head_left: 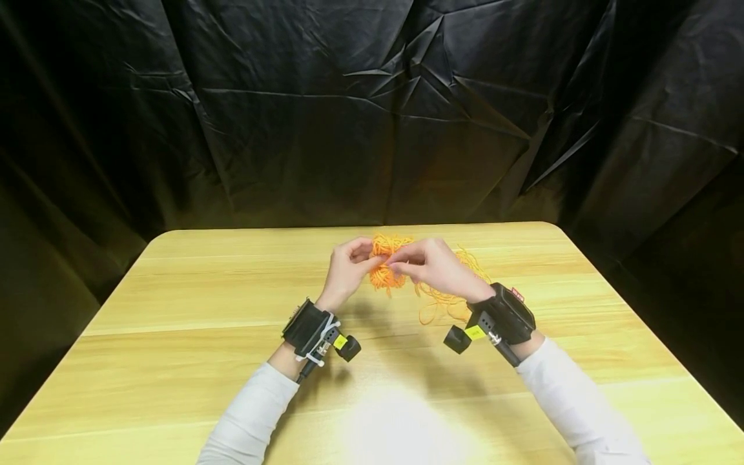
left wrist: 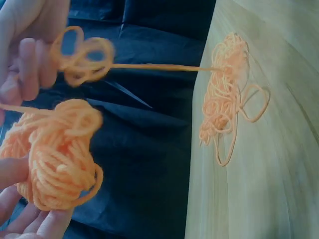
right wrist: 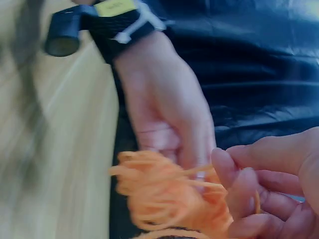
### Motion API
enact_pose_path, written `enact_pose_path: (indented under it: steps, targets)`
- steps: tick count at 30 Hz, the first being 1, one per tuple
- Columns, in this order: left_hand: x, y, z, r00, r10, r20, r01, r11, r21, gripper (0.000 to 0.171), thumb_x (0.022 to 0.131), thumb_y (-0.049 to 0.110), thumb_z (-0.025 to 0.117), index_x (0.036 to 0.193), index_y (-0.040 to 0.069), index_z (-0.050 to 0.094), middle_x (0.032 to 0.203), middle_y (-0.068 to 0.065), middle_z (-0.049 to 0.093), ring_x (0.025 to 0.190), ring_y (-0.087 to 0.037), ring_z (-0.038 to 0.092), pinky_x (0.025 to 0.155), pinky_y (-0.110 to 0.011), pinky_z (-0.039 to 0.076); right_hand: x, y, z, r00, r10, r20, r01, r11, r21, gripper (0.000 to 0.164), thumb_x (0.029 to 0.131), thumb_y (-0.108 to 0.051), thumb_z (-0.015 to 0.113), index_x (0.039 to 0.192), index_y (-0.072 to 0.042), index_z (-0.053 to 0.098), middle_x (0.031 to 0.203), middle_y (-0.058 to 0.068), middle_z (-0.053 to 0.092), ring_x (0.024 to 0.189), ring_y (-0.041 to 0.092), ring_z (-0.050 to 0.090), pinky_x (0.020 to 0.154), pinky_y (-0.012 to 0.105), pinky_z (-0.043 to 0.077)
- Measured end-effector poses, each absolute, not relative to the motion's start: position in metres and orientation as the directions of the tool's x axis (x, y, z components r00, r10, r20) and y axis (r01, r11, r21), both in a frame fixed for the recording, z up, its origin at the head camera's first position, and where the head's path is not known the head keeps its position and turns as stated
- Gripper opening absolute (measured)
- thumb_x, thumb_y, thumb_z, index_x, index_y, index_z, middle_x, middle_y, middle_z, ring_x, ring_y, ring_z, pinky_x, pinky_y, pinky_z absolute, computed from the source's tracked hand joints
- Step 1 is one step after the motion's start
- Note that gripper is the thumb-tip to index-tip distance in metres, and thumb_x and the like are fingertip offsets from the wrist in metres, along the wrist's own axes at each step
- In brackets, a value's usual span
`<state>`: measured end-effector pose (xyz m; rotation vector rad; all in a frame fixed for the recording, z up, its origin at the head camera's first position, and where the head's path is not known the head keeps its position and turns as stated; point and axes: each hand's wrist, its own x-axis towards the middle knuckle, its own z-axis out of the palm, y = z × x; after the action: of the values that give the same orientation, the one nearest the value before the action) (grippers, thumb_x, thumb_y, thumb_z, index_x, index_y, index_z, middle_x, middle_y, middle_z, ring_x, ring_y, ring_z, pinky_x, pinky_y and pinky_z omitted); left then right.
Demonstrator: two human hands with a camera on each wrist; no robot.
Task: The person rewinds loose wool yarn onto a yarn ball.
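My left hand (head_left: 344,274) grips a thick bundle of orange yarn (left wrist: 62,159) above the table, its thumb lying across the bundle's middle. Close against the bundle's right side, my right hand (head_left: 444,266) pinches a strand of the same yarn between thumb and fingertips. Small loops of yarn (left wrist: 89,62) hang by the right fingers in the left wrist view. From them a taut strand (left wrist: 159,66) runs to a loose tangle of yarn (left wrist: 224,94) on the table. In the head view, the right hand and wrist partly hide that tangle.
The light wooden table (head_left: 174,361) has rounded far corners. Behind it hangs a creased black sheet (head_left: 302,148). Each wrist wears a black strap with a small camera (head_left: 349,349) sticking out over the table.
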<state>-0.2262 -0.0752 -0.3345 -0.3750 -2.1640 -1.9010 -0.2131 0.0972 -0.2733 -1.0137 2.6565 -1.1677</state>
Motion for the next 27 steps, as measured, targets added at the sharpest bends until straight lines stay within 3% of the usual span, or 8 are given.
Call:
enact_pose_path:
  steps: [6, 14, 19, 22, 27]
  targets:
    - [-0.226, -0.078, -0.335, -0.935, 0.161, 0.317, 0.339, 0.13, 0.932, 0.023, 0.076, 0.0, 0.067, 0.098, -0.006, 0.062, 0.095, -0.02, 0.064, 0.086, -0.026, 0.063, 0.078, -0.029, 0.051, -0.226, 0.104, -0.263, -0.811, -0.548, 0.202, -0.463, 0.392, -0.795, 0.018, 0.082, -0.011, 0.063, 0.098, -0.002, 0.067, 0.09, 0.009, 0.068, 0.077, 0.018, 0.06, 0.069, 0.03, 0.049]
    - [-0.224, -0.081, -0.335, -0.902, 0.33, 0.277, 0.344, 0.164, 0.925, 0.026, 0.077, 0.001, 0.066, 0.102, -0.005, 0.061, 0.099, -0.018, 0.064, 0.09, -0.025, 0.062, 0.079, -0.03, 0.05, -0.243, 0.115, -0.264, -0.832, -0.503, 0.233, -0.389, 0.231, -0.892, 0.027, 0.083, -0.02, 0.063, 0.102, -0.002, 0.064, 0.082, 0.008, 0.064, 0.059, 0.027, 0.047, 0.053, 0.026, 0.041]
    - [-0.222, -0.084, -0.332, -0.876, 0.43, 0.219, 0.297, 0.124, 0.947, 0.028, 0.078, 0.001, 0.065, 0.105, -0.004, 0.06, 0.101, -0.019, 0.063, 0.09, -0.023, 0.062, 0.079, -0.031, 0.051, -0.251, 0.117, -0.274, -0.86, -0.472, 0.195, -0.283, 0.124, -0.951, 0.023, 0.085, -0.017, 0.061, 0.102, -0.002, 0.064, 0.076, 0.003, 0.06, 0.05, 0.019, 0.039, 0.045, 0.023, 0.035]
    - [-0.221, -0.085, -0.331, -0.871, 0.441, 0.215, 0.267, 0.059, 0.962, 0.029, 0.078, 0.001, 0.065, 0.106, -0.004, 0.058, 0.102, -0.019, 0.063, 0.089, -0.021, 0.062, 0.079, -0.032, 0.051, -0.254, 0.117, -0.284, -0.879, -0.451, 0.156, -0.224, 0.101, -0.969, 0.022, 0.085, -0.015, 0.06, 0.102, -0.002, 0.064, 0.074, 0.001, 0.059, 0.052, 0.015, 0.039, 0.045, 0.02, 0.032]
    - [-0.22, -0.085, -0.329, -0.908, 0.351, 0.228, 0.217, -0.071, 0.974, 0.029, 0.079, -0.001, 0.063, 0.107, -0.006, 0.055, 0.105, -0.017, 0.061, 0.091, -0.019, 0.061, 0.08, -0.034, 0.05, -0.253, 0.113, -0.306, -0.895, -0.439, 0.078, -0.141, 0.112, -0.984, 0.024, 0.088, -0.008, 0.052, 0.107, 0.005, 0.059, 0.08, -0.003, 0.06, 0.067, 0.01, 0.052, 0.058, 0.019, 0.044]
